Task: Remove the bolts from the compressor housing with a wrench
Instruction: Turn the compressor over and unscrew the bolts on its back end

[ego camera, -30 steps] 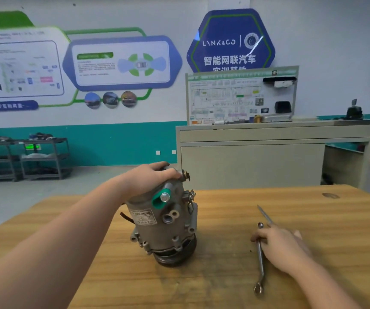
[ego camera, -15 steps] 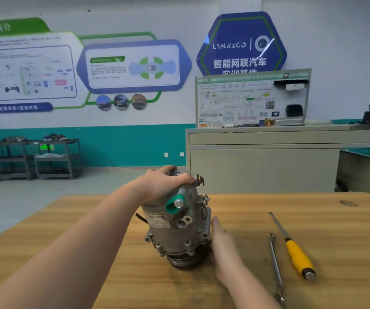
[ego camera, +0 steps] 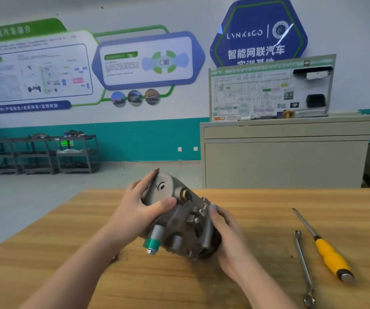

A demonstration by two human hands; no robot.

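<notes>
compressor: grey cast-metal compressor housing [ego camera: 179,219] with a green-capped port [ego camera: 151,243] and a brass fitting [ego camera: 185,194], tilted over on its side, rounded end plate up and away from the camera, dark pulley end low to the right; sits over the middle of the wooden table [ego camera: 68,275], whether it touches the top cannot be told
left hand: left hand [ego camera: 139,208] grasps the upper end of the housing, fingers reaching over the far edge of the end plate, thumb pressed across the near face
right hand: right hand [ego camera: 228,235] cups the lower right side by the pulley, fingers curled around it, one fingertip up against the bolt bosses
bolts: small bolt heads [ego camera: 196,219] visible on the housing flange between the two hands, seated in place
wrench: slim silver double-ended wrench [ego camera: 303,267] lies flat on the table, well right of the compressor, untouched, running near to far
screwdriver: yellow-handled screwdriver [ego camera: 330,256] lies just beside the wrench on its right, metal tip pointing away from the camera, not touching it
background: beige metal cabinet [ego camera: 279,161] behind the table with a wiring-diagram training board [ego camera: 268,90] standing on top; blue hexagonal wall sign [ego camera: 257,34] above it; dark shelving racks [ego camera: 46,152] at far left against the teal wall band
</notes>
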